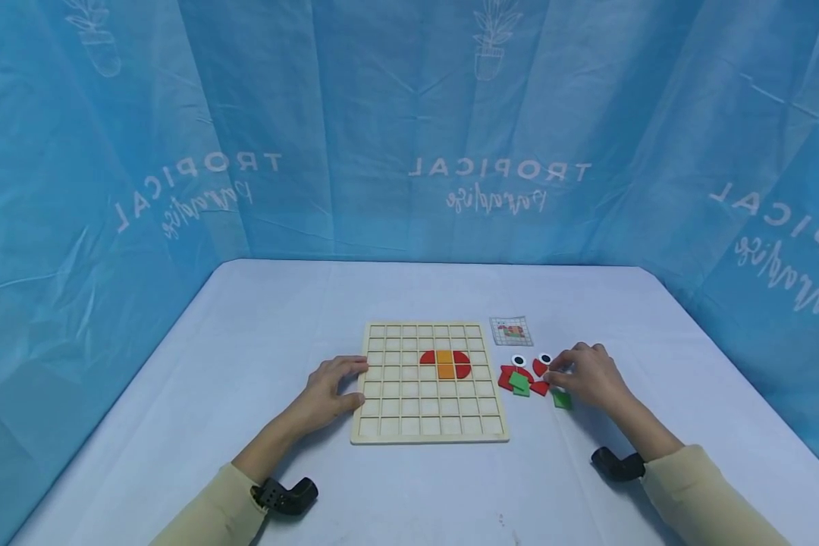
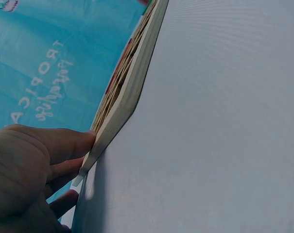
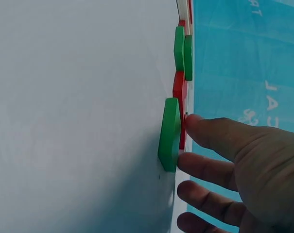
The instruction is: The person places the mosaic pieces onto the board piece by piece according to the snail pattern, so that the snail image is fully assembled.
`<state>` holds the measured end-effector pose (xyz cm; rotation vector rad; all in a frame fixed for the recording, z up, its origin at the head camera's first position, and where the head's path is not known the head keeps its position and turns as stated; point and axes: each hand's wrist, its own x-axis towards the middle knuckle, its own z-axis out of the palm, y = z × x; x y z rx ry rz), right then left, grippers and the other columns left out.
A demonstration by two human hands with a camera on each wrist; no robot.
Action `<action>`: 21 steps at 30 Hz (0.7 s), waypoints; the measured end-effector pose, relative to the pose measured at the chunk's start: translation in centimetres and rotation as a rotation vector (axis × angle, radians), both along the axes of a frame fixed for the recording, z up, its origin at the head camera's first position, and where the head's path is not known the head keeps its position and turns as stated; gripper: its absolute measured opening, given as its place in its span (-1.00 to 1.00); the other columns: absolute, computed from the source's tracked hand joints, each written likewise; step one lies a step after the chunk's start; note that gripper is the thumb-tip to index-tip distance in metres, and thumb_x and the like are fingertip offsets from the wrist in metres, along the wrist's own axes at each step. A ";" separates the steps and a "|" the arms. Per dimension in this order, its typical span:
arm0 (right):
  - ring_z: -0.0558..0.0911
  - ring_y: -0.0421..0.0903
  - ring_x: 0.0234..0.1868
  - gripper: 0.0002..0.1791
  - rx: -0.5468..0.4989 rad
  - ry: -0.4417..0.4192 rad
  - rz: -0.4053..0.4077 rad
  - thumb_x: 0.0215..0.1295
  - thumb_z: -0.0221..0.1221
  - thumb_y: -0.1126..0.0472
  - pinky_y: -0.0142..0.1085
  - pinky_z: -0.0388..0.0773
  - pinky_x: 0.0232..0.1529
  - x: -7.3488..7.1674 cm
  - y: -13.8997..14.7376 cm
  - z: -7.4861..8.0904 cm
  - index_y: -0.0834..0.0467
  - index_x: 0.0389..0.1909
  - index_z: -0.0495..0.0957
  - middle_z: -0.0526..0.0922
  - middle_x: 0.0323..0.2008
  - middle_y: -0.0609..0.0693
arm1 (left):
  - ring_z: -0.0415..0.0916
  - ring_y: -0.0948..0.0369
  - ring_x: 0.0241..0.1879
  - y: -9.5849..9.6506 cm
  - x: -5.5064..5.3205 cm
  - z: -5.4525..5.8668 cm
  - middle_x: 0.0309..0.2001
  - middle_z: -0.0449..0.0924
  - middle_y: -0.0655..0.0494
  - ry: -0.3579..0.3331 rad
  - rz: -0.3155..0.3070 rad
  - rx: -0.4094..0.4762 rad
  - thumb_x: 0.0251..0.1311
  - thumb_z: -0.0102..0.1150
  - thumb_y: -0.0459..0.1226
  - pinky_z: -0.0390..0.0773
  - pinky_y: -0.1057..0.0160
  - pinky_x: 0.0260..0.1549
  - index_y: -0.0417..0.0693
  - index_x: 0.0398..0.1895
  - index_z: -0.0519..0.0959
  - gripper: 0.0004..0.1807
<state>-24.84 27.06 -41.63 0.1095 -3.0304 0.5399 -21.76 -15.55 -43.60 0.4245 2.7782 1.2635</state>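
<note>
A square wooden grid board (image 1: 409, 431) lies on the table with red and orange pieces set in its cells, among them an orange square (image 1: 446, 371). My left hand (image 1: 324, 394) rests at its left edge; in the left wrist view the thumb (image 2: 74, 143) touches the board's side. To the right of the board, my right hand (image 1: 590, 377) reaches over loose pieces, thumb and fingertips right at the red ones. In the right wrist view a gap shows between thumb and forefinger, near a green piece (image 3: 170, 133). Other green squares (image 1: 519, 381) overlap red pieces.
A small picture card (image 1: 511, 331) with a grid pattern lies behind the loose pieces. Two round eye-like pieces (image 1: 518, 361) sit beside the red ones. Blue printed curtains (image 1: 409, 91) hang around the white table (image 1: 300, 303).
</note>
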 end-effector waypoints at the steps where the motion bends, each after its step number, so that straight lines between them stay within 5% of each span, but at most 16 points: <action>1: 0.40 0.17 -0.05 -0.62 0.001 0.002 0.006 -0.07 0.41 0.02 -0.05 0.48 -0.21 0.0 0.0 0.0 0.17 -0.26 0.70 0.58 -0.14 0.22 | 0.07 -0.04 0.39 0.0 0.0 0.0 0.34 0.30 0.04 0.002 0.001 0.000 0.08 0.25 -0.30 -0.12 -0.18 0.36 -0.13 0.21 0.43 -0.44; 21: 0.42 0.11 -0.11 -0.56 0.034 0.001 -0.006 -0.09 0.42 0.04 -0.16 0.45 -0.29 -0.3 -1.1 -0.2 0.20 -0.18 0.68 0.60 -0.19 0.19 | 0.08 -0.03 0.39 0.0 0.0 -0.2 0.34 0.30 0.05 0.007 0.010 0.000 0.07 0.26 -0.32 -0.15 -0.17 0.37 -0.12 0.20 0.43 -0.45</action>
